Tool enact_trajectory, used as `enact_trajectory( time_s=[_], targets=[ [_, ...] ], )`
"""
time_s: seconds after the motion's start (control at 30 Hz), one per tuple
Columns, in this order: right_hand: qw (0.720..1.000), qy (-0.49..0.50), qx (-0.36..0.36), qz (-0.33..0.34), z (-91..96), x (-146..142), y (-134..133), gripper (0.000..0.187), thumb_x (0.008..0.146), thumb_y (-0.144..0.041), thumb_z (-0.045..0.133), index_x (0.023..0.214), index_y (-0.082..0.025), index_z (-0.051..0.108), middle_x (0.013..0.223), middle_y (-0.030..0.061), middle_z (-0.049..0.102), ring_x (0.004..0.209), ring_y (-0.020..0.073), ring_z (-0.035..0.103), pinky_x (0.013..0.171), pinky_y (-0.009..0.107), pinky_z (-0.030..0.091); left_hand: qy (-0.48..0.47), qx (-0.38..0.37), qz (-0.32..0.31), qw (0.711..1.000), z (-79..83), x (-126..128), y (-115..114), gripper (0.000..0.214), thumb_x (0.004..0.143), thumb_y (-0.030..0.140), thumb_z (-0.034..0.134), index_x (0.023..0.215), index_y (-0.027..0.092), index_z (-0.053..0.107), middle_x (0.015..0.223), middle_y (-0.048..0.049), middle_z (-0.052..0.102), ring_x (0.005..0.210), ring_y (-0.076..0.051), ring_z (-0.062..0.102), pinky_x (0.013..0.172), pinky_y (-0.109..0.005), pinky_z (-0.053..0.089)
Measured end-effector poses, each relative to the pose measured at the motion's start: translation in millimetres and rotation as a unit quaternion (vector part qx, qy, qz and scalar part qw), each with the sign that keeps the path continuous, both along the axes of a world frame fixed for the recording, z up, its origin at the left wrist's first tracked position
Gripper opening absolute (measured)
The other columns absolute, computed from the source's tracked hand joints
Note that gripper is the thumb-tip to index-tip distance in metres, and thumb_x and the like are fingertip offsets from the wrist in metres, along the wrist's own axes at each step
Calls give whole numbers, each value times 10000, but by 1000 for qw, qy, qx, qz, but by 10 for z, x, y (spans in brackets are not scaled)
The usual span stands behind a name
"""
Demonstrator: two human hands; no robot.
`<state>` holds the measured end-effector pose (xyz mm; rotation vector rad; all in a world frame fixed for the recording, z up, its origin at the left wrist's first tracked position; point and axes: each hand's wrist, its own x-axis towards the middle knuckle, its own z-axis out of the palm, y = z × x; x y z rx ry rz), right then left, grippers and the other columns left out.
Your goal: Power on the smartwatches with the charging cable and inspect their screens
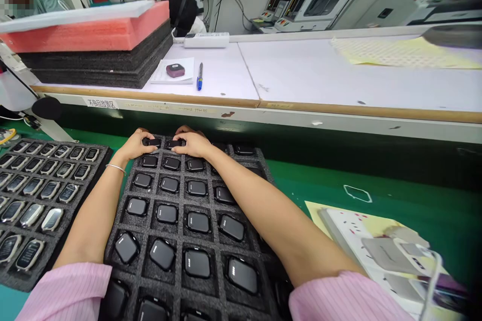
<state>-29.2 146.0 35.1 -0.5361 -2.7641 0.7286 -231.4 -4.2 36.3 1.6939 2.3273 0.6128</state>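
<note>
A black foam tray (pixel 176 238) lies in front of me, its square pockets holding many black smartwatch bodies, among them one watch body (pixel 198 221) near the middle. At the tray's far row, my left hand (pixel 136 144) closes its thumb and fingers on a black watch body (pixel 153 142) in the far-left pocket. In the pocket beside it, my right hand (pixel 193 143) pinches another black watch body (pixel 173 144). My right forearm crosses over the tray's right side and hides some pockets there.
At left lies a second foam tray (pixel 81 203) of silver-framed watch bodies. A raised white shelf (pixel 293 75) runs behind, bearing stacked foam sheets (pixel 94 60), a pen (pixel 200 76) and a small dark red block (pixel 175 70). A white power strip (pixel 346 233) lies right. People are beyond the shelf.
</note>
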Motion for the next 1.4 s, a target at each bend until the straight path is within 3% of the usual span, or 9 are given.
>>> enact_trajectory(
  time_s=[0.1,0.2,0.3,0.4,0.5,0.8,0.97,1.2,1.4],
  targets=[
    [1000,0,12,-15,117,82,30,369,765,-461,747,1090,-291,706,1364,35,599,1196,260,603,1037,381,447,35,-36,-2,999,201,-9,76,405,623,472,772,919,219,662,1008,-69,620,1019,-288,631,950,-429,498],
    [998,-3,21,-54,272,322,202,432,868,-474,638,1258,-288,638,1382,60,608,1210,264,606,992,360,481,71,-53,-3,996,433,121,263,453,541,445,846,883,222,650,982,-104,675,1038,-372,627,952,-556,457],
    [994,-31,24,-97,387,670,407,324,908,-412,582,1196,-288,666,1211,47,710,1065,259,673,892,345,522,84,-43,-39,995,520,474,511,367,663,418,785,963,243,666,1057,-118,700,1103,-385,610,995,-582,414],
    [991,-62,32,-112,402,964,485,267,818,-390,688,1056,-273,713,1129,42,736,999,267,689,848,346,533,79,-27,-96,992,433,888,696,293,724,395,740,988,278,692,1147,-81,689,1138,-332,605,1042,-496,413],
    [990,-74,47,-114,315,1102,427,303,750,-381,746,1023,-253,720,1164,66,720,1075,288,664,909,381,514,77,-18,-108,991,295,1096,760,281,691,401,763,932,267,711,1152,-94,673,1183,-380,566,1065,-573,371],
    [983,-57,55,-163,94,1087,319,318,806,-428,710,1077,-262,691,1291,82,648,1256,325,557,1077,541,366,44,-18,-104,993,156,935,811,361,648,473,803,938,272,724,1136,-99,668,1163,-406,566,992,-553,441],
    [984,-47,49,-164,50,1091,360,291,791,-403,731,1051,-276,699,1325,63,629,1283,312,537,1115,567,313,27,-5,-113,993,89,951,818,301,705,454,777,928,262,715,1162,-86,664,1178,-363,582,1090,-564,362],
    [988,-25,49,-147,-2,1114,419,271,770,-391,740,1013,-276,710,1272,57,658,1234,299,566,1102,532,341,11,1,-115,993,71,943,808,299,708,427,784,931,243,710,1177,-81,656,1197,-360,588,1155,-647,222],
    [990,0,41,-133,-44,1134,467,267,750,-395,745,988,-276,719,1246,48,660,1201,280,587,1066,448,404,0,-11,-135,991,52,907,835,341,720,469,756,972,244,710,1141,-59,686,1185,-311,598,1107,-489,384]
  ],
)
